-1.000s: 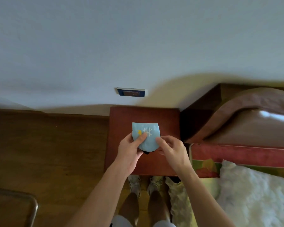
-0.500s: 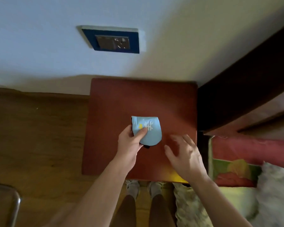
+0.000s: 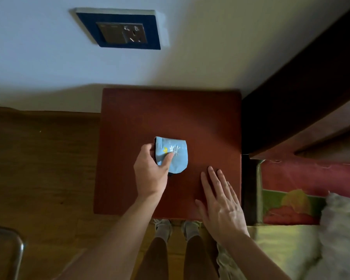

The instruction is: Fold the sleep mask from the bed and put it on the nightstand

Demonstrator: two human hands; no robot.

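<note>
The folded light-blue sleep mask (image 3: 175, 153), with a white and yellow print and a dark underside, is over the middle of the reddish-brown nightstand (image 3: 170, 114). My left hand (image 3: 152, 172) pinches its left edge, thumb on top. Whether the mask rests on the wood or hovers just above it I cannot tell. My right hand (image 3: 220, 203) is open and flat, fingers spread, over the nightstand's front right part, apart from the mask.
A wall socket in a blue frame (image 3: 121, 30) sits above the nightstand. The dark headboard (image 3: 303, 93) and the bed with a red and green cover (image 3: 291, 199) and a white fluffy blanket (image 3: 339, 229) lie to the right. Wooden floor (image 3: 38, 168) and a metal chair frame (image 3: 6, 245) are left.
My right hand let go of the mask and drew back to the right, opening flat. My left hand kept the mask and lowered it toward the nightstand as my head leaned closer.
</note>
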